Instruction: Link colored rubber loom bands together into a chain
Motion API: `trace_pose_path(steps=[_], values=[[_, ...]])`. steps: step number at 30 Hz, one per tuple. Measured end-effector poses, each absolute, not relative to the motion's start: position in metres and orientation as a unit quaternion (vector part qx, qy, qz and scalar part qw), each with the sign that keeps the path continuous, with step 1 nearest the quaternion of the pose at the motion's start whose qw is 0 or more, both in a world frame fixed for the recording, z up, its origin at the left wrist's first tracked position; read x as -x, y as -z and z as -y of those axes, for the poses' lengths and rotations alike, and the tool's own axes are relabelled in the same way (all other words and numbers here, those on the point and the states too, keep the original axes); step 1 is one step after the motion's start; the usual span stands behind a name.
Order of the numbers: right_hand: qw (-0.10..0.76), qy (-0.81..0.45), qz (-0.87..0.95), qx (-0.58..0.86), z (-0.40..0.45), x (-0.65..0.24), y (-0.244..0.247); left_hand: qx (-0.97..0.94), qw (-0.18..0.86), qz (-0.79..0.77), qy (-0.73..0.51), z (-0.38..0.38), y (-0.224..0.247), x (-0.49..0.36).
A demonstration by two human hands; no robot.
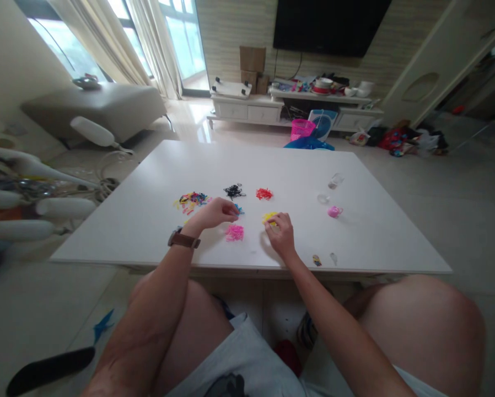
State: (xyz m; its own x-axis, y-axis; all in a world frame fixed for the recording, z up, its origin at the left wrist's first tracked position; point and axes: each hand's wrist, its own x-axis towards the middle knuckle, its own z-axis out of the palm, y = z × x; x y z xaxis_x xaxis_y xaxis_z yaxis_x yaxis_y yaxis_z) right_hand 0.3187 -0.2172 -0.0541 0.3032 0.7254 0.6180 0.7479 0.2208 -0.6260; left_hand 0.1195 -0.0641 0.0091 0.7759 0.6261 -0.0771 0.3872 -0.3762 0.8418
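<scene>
White table (pixel 181 160): under both hands, bearing small heaps of bright plastic bits.
Mixed pile (pixel 193 200): many colours, just left of the left hand and slightly beyond its wrist; the left hand is clearly the nearer one.
Left hand (pixel 216 212): palm down, fingers bent together and pointing right, over the near side of the blue heap; whether they pinch a bit I cannot tell.
Black heap (pixel 234 191): beyond the left hand's fingers, farther from the body.
Pink heap (pixel 234 233): just on the body side of the left fingertips, between the hands but closer to the left.
Blue heap (pixel 240 209): at the left fingertips, partly hidden by them, its visible part poking out to the right.
Red heap (pixel 264 194): beyond the right hand, farther from the body and apart from both grips.
Yellow heap (pixel 269 216): directly at the right thumb and fingertips, partly covered; a loose mound with no clear long axis.
Right hand (pixel 282 232): reaching forward and left, thumb and fingers drawn close at the yellow bits; any piece between them is too small to make out.
Pink trinket (pixel 334 212): right of the right hand, well apart.
</scene>
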Motion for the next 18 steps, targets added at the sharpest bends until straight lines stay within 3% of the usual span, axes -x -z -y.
trace_pose_path(steps=[7, 13, 18], values=[[0.511, 0.008, 0.589, 0.626, 0.217, -0.32, 0.056, -0.863, 0.388, -0.322, -0.041, 0.072, -0.006, -0.117], [0.515, 0.007, 0.588, 0.624, 0.218, -0.321, 0.057, -0.821, 0.426, -0.363, -0.111, 0.057, -0.023, -0.096], [0.514, 0.005, 0.588, 0.625, 0.218, -0.32, 0.056, -0.797, 0.319, -0.492, -0.145, 0.027, -0.021, -0.048]])
